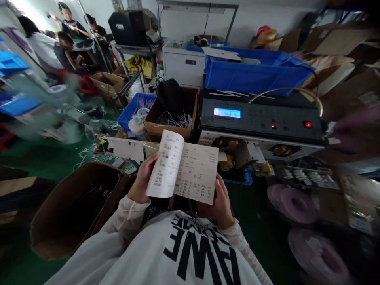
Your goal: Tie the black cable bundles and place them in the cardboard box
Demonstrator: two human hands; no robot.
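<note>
The left hand (141, 178) is pinching the edge of an open booklet (184, 168), thumb lying across the page and fingers curled behind it, while the right hand (217, 202) is gripping the opposite side, thumb pressing on the paper. The booklet is being held up between them, in front of the person's chest. Just ahead of the right hand, a wire-cutting machine (261, 118) is glowing with its blue display. Ahead of the left hand, a cardboard box (151, 118) of white wires is sitting, and below that hand a brown carton (74, 209) is standing open. Off to the right of the right hand, pink rolls (297, 204) are lying on the floor.
</note>
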